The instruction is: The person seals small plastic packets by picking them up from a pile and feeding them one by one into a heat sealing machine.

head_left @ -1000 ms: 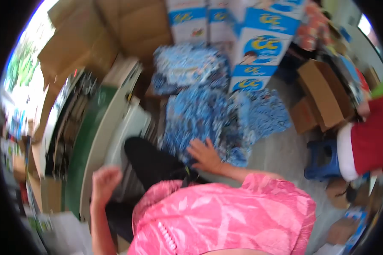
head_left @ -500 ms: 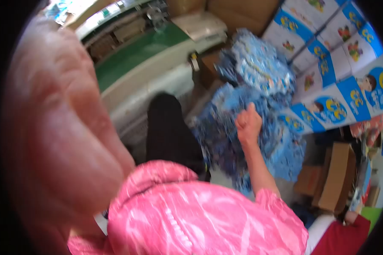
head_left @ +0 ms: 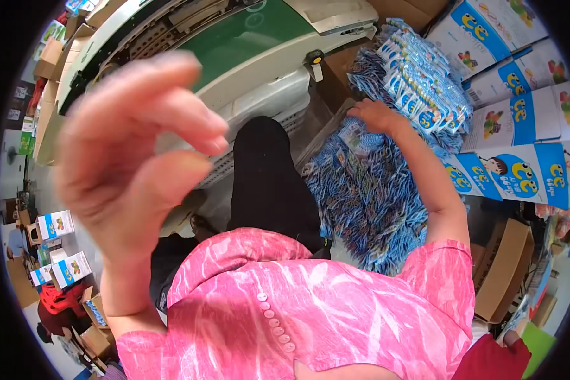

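Observation:
My left hand (head_left: 139, 145) is raised close to the camera, slightly blurred, its fingers curved and the thumb apart with nothing visible between them. Farther off, my right hand (head_left: 373, 116) reaches to the upper left edge of a heap of blue, stringy-looking pieces (head_left: 373, 190). Its fingers are extended and touch the heap; nothing clearly gripped shows. Beside that hand a stack of blue and white labelled pieces (head_left: 424, 82) lies in overlapping rows.
Blue and white printed cartons (head_left: 519, 120) stand at the right. A machine with a green bed (head_left: 253, 44) is ahead, and an open brown cardboard box (head_left: 503, 269) lies at the lower right. Several small cartons (head_left: 69, 269) are at the left. A red sleeve (head_left: 497, 361) shows at bottom right.
My right hand has moved forward from above the heap to its far edge, its fist opening. My left hand has drawn away from the camera, and the view has shifted.

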A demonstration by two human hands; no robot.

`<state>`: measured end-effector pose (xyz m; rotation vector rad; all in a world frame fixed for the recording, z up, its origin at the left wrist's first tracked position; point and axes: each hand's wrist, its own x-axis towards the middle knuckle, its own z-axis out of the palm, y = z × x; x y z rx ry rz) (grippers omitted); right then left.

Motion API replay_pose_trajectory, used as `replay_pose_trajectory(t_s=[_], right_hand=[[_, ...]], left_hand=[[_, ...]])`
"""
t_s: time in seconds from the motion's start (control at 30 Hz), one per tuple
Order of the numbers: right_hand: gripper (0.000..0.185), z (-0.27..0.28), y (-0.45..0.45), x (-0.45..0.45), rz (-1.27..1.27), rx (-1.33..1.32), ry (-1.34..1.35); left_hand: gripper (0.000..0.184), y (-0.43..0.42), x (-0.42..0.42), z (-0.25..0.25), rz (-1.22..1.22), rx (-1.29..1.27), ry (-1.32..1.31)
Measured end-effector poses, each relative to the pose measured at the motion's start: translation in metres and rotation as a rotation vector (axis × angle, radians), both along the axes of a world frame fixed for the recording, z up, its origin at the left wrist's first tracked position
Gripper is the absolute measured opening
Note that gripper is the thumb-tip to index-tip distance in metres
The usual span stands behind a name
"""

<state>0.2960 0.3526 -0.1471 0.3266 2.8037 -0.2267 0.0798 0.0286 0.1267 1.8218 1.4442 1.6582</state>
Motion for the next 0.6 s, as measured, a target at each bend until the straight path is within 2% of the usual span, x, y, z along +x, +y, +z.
replay_pose_trajectory(t_s=[0.07, 0.17, 0.3, 0.4, 0.47, 0.6], right_hand=[[0.052, -0.009, 0.005, -0.002, 0.025, -0.018, 0.016], [0.055, -0.011, 0.009, -0.008, 0.085, -0.041, 0.052], [0.058, 0.009, 0.009, -0.014, 0.242, -0.152, -0.109], [0.05, 0.003, 0.003, -0.01, 0.105, -0.295, 0.007], [0.046, -0.004, 0.003, -0.009, 0.145, -0.295, -0.025], [0.037, -0.013, 0.009, -0.01, 0.237, -0.314, -0.029]], left_hand=[[0.033, -0.001, -0.004, -0.027, 0.014, -0.12, -0.11], [0.03, -0.008, -0.015, -0.063, 0.014, -0.248, -0.142], [0.029, -0.022, -0.022, -0.096, 0.022, -0.449, -0.18], [0.029, -0.029, -0.027, -0.107, 0.02, -0.567, -0.249], [0.029, -0.034, -0.025, -0.115, 0.05, -0.681, -0.373], [0.025, -0.035, -0.019, -0.134, 0.055, -0.676, -0.365]])
